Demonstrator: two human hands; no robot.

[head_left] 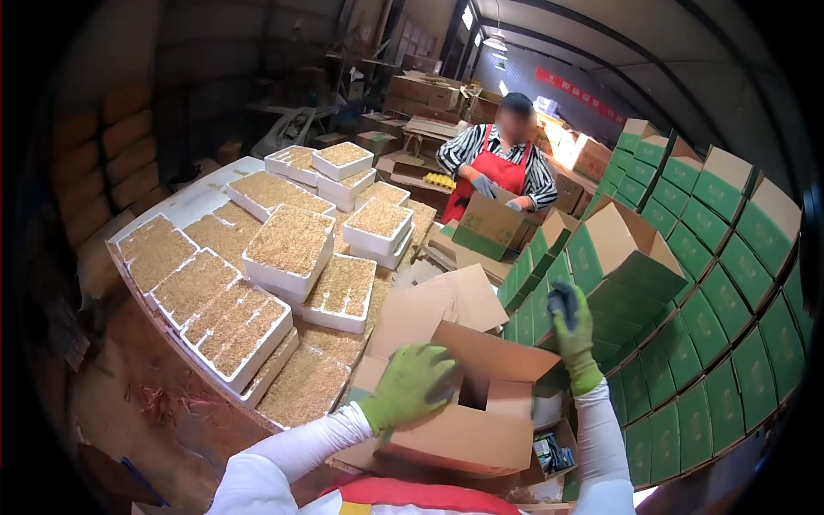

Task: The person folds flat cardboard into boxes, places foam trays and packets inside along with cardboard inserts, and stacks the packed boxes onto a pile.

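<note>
An open brown cardboard box (pixel 463 438) stands in front of me with its flaps up. My left hand (pixel 410 386), in a green glove with grey fingertips, grips the left edge of this box, its fingers bent toward the opening. My right hand (pixel 572 330), gloved the same way, is raised beyond the box's right flap. Its fingers are apart from the thumb, and I see nothing held in it. Close to it stand stacked green boxes (pixel 592 257) with open tops. Flattened cardboard (pixel 438 300) lies behind the box. What is inside the box is mostly hidden.
On the left, white foam trays (pixel 266 275) filled with tan granular material cover a table (pixel 142 283), some stacked. Rows of green cartons (pixel 721 292) fill the right side. Across from me a person in a red apron (pixel 489 180) handles a carton (pixel 485 225). Small packets (pixel 549 451) sit low right.
</note>
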